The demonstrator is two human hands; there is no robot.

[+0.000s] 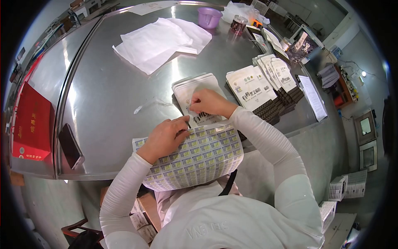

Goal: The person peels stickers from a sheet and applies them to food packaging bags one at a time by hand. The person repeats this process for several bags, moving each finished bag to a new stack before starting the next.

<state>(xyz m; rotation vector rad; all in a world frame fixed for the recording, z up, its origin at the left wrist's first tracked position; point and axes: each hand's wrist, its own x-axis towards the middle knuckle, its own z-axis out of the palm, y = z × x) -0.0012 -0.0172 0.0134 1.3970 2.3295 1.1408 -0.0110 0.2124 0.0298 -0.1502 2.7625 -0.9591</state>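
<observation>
A large sheet of small yellow-green and blue printed stickers [199, 159] drapes over the table's front edge toward my lap. My left hand [166, 137] is on its upper edge, thumb and fingers bent around it. Just beyond the sheet lies a stack of white printed pouches [199, 85] with dark lettering. Over the top pouch, my right hand [210, 102] has its fingers curled and pinched, close to the pouch's printed face. Whatever the fingertips hold is too small to make out.
More printed pouches [253, 89] fan out on the right, beside a clipboard [313, 97]. White sheets [159, 43], a purple container [209, 17] and a jar [239, 25] stand farther back. On the left are a phone [71, 146] and a red box [32, 124].
</observation>
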